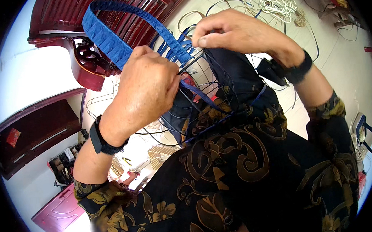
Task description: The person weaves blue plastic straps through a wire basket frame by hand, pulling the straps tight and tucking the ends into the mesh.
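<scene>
A wire frame point(200, 69) of thin black rods rests against my lap. From it rises a wide arched handle point(103, 38) wrapped in overlapping blue strip. My left hand point(147, 84) is closed at the frame's edge, beside the handle's base, and its fingertips are mostly hidden. A loose blue strip point(199, 91) runs from beside that hand down across the frame. Above the other side of the frame, my right hand point(234, 31) has its fingers curled and thumb pressed in. Whatever it pinches is too small to make out.
A dark red wooden bench point(51, 37) stands at the far left. A pale coil of cord point(276, 4) and loose strips lie on the floor at the far right. A dark wooden cabinet point(41, 130) is on the left. Yellow-handled pliers point(127, 161) lie below my left forearm.
</scene>
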`<state>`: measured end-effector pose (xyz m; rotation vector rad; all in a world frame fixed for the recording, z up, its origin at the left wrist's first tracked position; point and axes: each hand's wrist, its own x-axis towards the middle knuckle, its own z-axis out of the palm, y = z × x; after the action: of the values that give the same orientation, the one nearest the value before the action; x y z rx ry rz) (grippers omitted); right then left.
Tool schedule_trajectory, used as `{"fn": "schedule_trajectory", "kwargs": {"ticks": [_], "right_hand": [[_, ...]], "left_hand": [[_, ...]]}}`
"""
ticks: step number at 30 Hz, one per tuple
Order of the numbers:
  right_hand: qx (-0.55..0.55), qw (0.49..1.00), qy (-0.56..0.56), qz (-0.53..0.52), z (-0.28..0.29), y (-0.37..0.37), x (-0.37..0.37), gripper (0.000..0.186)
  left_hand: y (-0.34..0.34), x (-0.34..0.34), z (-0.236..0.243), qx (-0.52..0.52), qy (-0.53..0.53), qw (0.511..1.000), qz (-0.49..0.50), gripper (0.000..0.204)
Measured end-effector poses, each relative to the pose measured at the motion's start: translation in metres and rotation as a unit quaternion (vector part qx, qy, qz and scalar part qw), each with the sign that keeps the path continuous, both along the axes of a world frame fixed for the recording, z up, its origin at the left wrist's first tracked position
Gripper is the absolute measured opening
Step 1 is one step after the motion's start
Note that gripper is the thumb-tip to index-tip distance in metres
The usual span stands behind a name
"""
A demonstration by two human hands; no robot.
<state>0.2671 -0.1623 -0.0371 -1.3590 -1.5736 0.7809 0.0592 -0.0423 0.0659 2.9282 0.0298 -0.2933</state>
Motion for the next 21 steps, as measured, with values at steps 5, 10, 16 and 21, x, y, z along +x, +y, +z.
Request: {"fn": "schedule_trajectory", "kwargs": {"ticks": [5, 10, 16, 21], "right_hand": [[-0.158, 0.954, 0.068, 0.244, -0.012, 0.049, 0.002, 0.026], [-0.267, 0.832, 0.063, 0.482, -0.013, 0.098, -0.016, 0.038], [-0.261, 0.762, 0.054, 0.59, -0.019, 0.108, -0.044, 0.037], [-0.295, 0.799, 0.099, 0.514, -0.027, 0.101, -0.032, 0.026]], "left_hand": [[-0.009, -0.007, -0.009, 0.017, -0.078, 0.997, -0.004, 0.007], [-0.011, -0.007, -0.012, 0.022, -0.107, 0.994, 0.006, 0.013], [-0.014, -0.013, -0.015, 0.031, -0.112, 0.993, 0.015, 0.016], [-0.01, -0.011, -0.022, 0.022, -0.147, 0.989, 0.009, 0.017]]}}
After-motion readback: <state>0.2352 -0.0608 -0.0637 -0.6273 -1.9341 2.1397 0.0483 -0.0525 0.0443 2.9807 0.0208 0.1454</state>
